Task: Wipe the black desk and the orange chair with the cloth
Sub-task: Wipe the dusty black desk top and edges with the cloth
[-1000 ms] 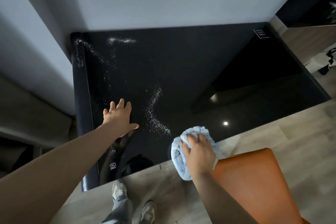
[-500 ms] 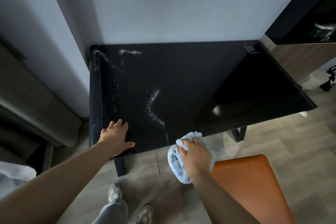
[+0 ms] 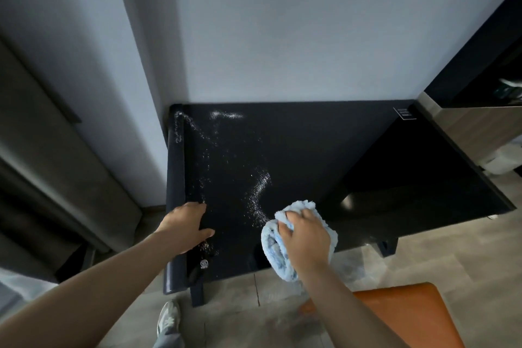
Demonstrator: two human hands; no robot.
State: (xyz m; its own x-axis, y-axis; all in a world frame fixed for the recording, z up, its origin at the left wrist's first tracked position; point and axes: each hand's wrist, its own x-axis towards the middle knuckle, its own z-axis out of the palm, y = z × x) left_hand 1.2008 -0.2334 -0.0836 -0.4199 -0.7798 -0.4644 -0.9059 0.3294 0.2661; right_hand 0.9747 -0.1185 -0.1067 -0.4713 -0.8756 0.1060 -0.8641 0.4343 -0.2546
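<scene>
Where specks (image 3: pixel 258 189) lie, the black desk (image 3: pixel 324 150) — glossy — meets the wall (image 3: pixel 282 37).

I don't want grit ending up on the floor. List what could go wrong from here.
1. The white specks run close to the front edge of the desk, just left of the cloth; a stroke toward the person would likely sweep them onto the floor.
2. The left hand rests on the desk among specks and may smear them.
3. Specks on the rounded left rim at the far corner could be missed.
</scene>
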